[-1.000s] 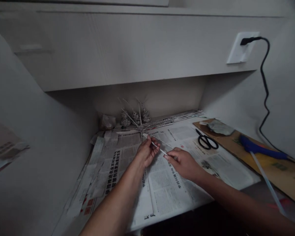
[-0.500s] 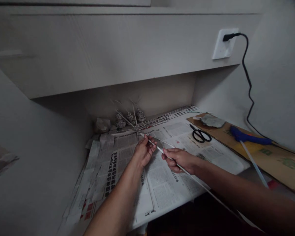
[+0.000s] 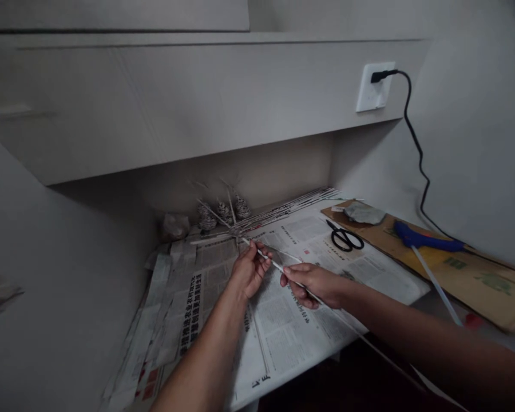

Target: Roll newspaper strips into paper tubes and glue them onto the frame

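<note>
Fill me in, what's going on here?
A person holds a thin pale stick in both hands over newspaper. The left hand pinches it near its far end; the right hand grips it closer in, and it seems to run on past the near edge. Scissors lie to the right, with a glue gun on cardboard beyond them. Woven shapes stand at the back.

Looks like a home craft corner, judging by white printed newspaper [image 3: 283,343] under a pale flat-fronted cabinet [image 3: 240,103], black loop-handled scissors [image 3: 337,230] and blue plastic glue gun [image 3: 433,242]
</note>
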### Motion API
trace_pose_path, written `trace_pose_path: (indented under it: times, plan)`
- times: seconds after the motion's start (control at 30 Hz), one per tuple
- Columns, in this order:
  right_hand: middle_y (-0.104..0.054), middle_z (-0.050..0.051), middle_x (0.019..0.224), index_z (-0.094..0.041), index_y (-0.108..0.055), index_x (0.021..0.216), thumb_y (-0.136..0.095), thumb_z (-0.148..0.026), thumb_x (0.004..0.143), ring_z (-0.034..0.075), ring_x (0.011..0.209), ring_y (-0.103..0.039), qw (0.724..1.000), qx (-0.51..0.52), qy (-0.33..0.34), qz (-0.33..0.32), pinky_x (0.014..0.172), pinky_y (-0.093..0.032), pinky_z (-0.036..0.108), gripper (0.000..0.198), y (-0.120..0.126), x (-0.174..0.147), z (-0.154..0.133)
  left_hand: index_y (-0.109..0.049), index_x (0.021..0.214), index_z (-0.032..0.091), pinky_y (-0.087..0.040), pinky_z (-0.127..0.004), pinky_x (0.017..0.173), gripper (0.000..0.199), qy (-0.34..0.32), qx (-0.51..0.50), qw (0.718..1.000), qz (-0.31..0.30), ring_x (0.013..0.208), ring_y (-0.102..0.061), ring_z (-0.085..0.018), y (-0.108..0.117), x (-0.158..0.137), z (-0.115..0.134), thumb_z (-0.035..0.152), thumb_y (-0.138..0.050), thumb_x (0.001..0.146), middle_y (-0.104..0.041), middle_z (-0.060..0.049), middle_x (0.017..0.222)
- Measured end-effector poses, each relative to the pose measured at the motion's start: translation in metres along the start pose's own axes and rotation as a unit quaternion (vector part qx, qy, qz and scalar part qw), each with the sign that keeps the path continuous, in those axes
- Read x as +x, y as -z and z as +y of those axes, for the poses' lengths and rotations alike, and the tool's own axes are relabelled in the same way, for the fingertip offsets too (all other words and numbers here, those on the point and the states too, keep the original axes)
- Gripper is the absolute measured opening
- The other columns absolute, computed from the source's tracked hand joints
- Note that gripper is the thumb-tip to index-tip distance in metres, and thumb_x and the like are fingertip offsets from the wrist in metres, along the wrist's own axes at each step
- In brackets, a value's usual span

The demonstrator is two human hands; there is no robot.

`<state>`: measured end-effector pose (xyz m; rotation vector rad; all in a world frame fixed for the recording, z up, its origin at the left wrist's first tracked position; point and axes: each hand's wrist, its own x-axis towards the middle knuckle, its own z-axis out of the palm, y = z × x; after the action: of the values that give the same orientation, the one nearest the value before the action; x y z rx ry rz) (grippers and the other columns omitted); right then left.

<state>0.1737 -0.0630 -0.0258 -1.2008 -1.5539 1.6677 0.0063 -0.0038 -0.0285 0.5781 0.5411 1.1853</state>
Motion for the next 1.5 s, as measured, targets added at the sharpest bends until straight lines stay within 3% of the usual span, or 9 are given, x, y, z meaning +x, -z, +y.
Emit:
trace_pose_path:
  times: [0.17,0.33,0.5,0.7,0.9,1.07,1.27,1.37,1.5]
  plan:
    - [-0.046,-0.005,0.049,-0.018,-0.053,0.074,-0.049,-0.048,0.085,0.007,0.038,-0.040,0.989,-0.107,0.057,0.084,0.038,-0.028,0.019,0.032,-0.0012,0.0005,-0.0049,-0.058,0.077,0.011,-0.052,-0.016,0.051,0.021,-0.014,-0.001,1.000,0.008,0.060,-0.063,-0.011,-0.0003,0.0009,0.0001,0.026,-0.049,0.089,-0.057,-0.003,0.065]
    - [-0.031,-0.009,0.045,-0.020,-0.046,0.080,-0.038,-0.056,0.088,0.008,0.032,-0.031,0.996,0.084,-0.026,-0.017,0.033,-0.022,0.020,0.038,-0.0022,-0.0001,-0.0037,-0.059,0.079,0.010,-0.052,-0.016,0.051,0.021,-0.004,0.000,1.000,0.007,0.059,-0.063,-0.011,-0.0001,0.0011,-0.0004,0.026,-0.051,0.089,-0.058,-0.004,0.065]
    - [-0.040,-0.006,0.045,-0.019,-0.052,0.075,-0.047,-0.053,0.086,0.007,0.037,-0.038,0.994,-0.074,0.046,0.073,0.038,-0.027,0.021,0.036,-0.0023,0.0033,-0.0040,-0.059,0.080,0.010,-0.052,-0.017,0.051,0.021,-0.007,0.004,1.000,0.017,0.059,-0.063,-0.012,0.0005,0.0016,-0.0009,0.028,-0.051,0.088,-0.058,-0.004,0.064]
    - [-0.028,-0.010,0.045,-0.021,-0.045,0.080,-0.040,-0.057,0.087,0.007,0.032,-0.028,0.990,0.132,-0.032,-0.041,0.034,-0.022,0.020,0.037,-0.0046,0.0009,-0.0034,-0.058,0.079,0.010,-0.050,-0.016,0.048,0.024,-0.003,-0.007,1.000,0.004,0.057,-0.062,-0.011,-0.0002,0.0019,-0.0003,0.025,-0.045,0.091,-0.057,-0.004,0.064]
    - [-0.042,-0.006,0.045,-0.017,-0.052,0.077,-0.049,-0.053,0.084,0.008,0.037,-0.040,0.996,-0.057,0.046,0.058,0.040,-0.030,0.021,0.037,-0.0035,0.0007,-0.0005,-0.058,0.079,0.010,-0.051,-0.017,0.049,0.024,-0.006,-0.003,1.000,0.007,0.056,-0.062,-0.011,-0.0020,0.0008,0.0001,0.025,-0.043,0.092,-0.056,-0.004,0.064]
    - [-0.031,-0.009,0.046,-0.020,-0.046,0.081,-0.037,-0.058,0.087,0.008,0.034,-0.031,0.995,0.092,-0.024,-0.026,0.036,-0.025,0.021,0.039,-0.0020,0.0010,0.0016,-0.058,0.080,0.009,-0.050,-0.016,0.048,0.023,0.002,-0.004,1.000,0.012,0.056,-0.062,-0.011,-0.0028,0.0005,-0.0001,0.025,-0.045,0.091,-0.056,-0.004,0.064]
    - [-0.047,-0.003,0.056,-0.019,-0.051,0.074,-0.051,-0.051,0.084,0.009,0.047,-0.042,0.982,-0.141,0.095,0.084,0.047,-0.032,0.022,0.034,-0.0012,-0.0008,-0.0029,-0.058,0.080,0.009,-0.051,-0.017,0.049,0.021,-0.006,0.004,1.000,0.011,0.056,-0.061,-0.011,-0.0024,0.0011,-0.0010,0.027,-0.049,0.089,-0.056,-0.003,0.063]
    - [-0.036,-0.007,0.049,-0.020,-0.046,0.077,-0.040,-0.054,0.088,0.009,0.039,-0.035,0.999,-0.014,0.026,0.026,0.040,-0.027,0.022,0.036,-0.0034,-0.0003,0.0004,-0.058,0.080,0.010,-0.051,-0.016,0.048,0.020,0.000,0.005,1.000,0.007,0.056,-0.061,-0.010,-0.0034,-0.0003,-0.0003,0.027,-0.050,0.089,-0.056,-0.003,0.063]
    - [-0.027,-0.010,0.046,-0.022,-0.043,0.082,-0.036,-0.057,0.088,0.009,0.035,-0.031,0.989,0.136,-0.038,-0.045,0.036,-0.025,0.021,0.037,-0.0054,0.0011,0.0031,-0.057,0.079,0.010,-0.049,-0.014,0.047,0.021,0.001,0.006,1.000,0.003,0.056,-0.061,-0.009,-0.0034,-0.0017,0.0004,0.025,-0.048,0.090,-0.055,-0.002,0.064]
